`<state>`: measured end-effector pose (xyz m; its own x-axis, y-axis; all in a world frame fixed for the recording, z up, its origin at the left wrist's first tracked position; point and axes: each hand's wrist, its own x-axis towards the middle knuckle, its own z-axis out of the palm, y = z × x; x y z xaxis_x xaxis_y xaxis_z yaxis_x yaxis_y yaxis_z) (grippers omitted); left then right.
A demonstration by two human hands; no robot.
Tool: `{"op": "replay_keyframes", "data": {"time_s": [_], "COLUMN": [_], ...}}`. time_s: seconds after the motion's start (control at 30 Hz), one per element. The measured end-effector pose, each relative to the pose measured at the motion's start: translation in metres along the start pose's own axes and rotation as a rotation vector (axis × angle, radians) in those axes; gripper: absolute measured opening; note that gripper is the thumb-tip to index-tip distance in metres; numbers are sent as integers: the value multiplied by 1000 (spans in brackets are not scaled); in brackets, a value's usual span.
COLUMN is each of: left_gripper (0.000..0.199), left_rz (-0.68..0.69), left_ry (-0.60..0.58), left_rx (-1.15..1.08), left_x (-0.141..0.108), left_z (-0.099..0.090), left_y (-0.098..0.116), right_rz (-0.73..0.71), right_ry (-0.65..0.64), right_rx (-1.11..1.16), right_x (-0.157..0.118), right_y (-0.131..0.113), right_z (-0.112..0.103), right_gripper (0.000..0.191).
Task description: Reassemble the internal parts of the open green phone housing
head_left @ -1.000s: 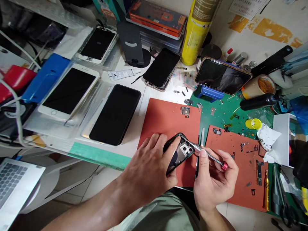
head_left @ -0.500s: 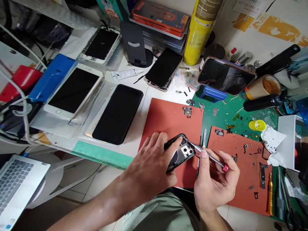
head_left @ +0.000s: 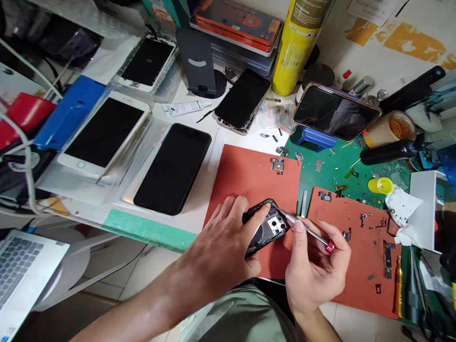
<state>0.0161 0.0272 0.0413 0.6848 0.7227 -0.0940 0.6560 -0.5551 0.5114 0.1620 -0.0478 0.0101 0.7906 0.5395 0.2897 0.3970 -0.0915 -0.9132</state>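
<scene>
My left hand [head_left: 228, 242] is closed around an opened phone housing [head_left: 262, 237], its index finger lying along the upper end. Inside the housing a pale camera plate with dark round lens openings shows. A slim silver screwdriver with a red end cap [head_left: 330, 245] is pinched in my right hand [head_left: 317, 261]. Its shaft slants up and left, and the tip is at the housing's upper edge near my left index fingertip. Beneath the phone lies a reddish-brown mat [head_left: 245, 175]. Just right of the housing, tweezers [head_left: 304, 204] rest partly hidden behind my right hand.
Small phone parts lie on a second reddish mat [head_left: 356, 266], with a gold screwdriver [head_left: 399, 289] at its edge. To the left are a black phone [head_left: 173, 168] and a white phone [head_left: 105, 133]. A propped phone [head_left: 337, 114] and a yellow spray can [head_left: 294, 52] stand behind.
My right hand and the screwdriver have shifted slightly left, with the red end cap a little lower left. The left hand keeps its hold on the housing. The view has moved slightly.
</scene>
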Motion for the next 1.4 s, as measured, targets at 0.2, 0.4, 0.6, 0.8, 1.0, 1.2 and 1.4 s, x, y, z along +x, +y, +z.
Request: {"op": "replay_keyframes", "data": {"time_s": [0.2,0.4,0.6,0.8,1.0,1.2,1.4], "left_gripper": [92,91,86,85,78,79,80], "left_rz": [-31,-14,-4,4,10,20,41], "left_ry": [-40,-36,-33,-17,2,-2,30], "left_rx": [-20,-30,-38,-60,-74,-74,-82], "left_x": [0,1,1,1,1,1,1], "left_z": [-5,-6,-5,-5,-6,-6,-5], "left_y": [1,1,0,-1,-1,0,-2], "right_rz": [-21,-27,-100,-142,-205,-335,-321], "right_ry": [10,8,15,11,18,-105,-119], "right_rx": [-5,-9,-2,-37,-109,-143,-160], "right_x": [-1,-1,-2,-4,-7,-2,1], "right_y": [1,0,0,2,3,0,0], "right_z": [0,1,2,1,-2,-6,-8], "right_gripper": [39,38,41,43,47,52,50]}}
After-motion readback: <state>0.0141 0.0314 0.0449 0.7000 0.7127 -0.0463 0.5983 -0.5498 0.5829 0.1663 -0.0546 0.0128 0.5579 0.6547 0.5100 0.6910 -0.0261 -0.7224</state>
